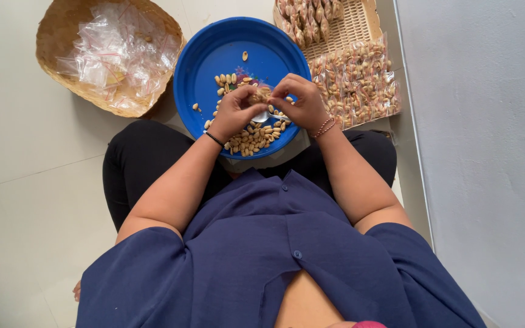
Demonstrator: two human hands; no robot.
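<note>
Both hands meet over the middle of a round blue tray (214,54) that rests on the lap of a person seated on a pale tiled floor (19,182). The left hand (233,112), with a dark band at its wrist, and the right hand (302,103), with beaded bracelets at its wrist, are drawn close together, their fingertips pinching a small clear packet of peanuts (261,95) between them; a bit of white or clear material shows just beneath it, too small to make out. Loose peanuts (253,136) lie heaped on the tray at about 6 o'clock from the hands, partly hidden by the wrists, with a few more scattered toward 10 o'clock and a single one near the tray's far rim at 12 o'clock. At 10 o'clock from the tray, just beside its rim, sits a woven basket (56,36) holding a pile of empty clear plastic bags (116,51) with red strips. At 2 o'clock a flat woven tray (350,24) carries filled packets (311,18) at its far end, and many more small filled packets of peanuts (356,82) lie spread at 3 o'clock from the hands, close to a grey wall (487,152) that closes off that side.
</note>
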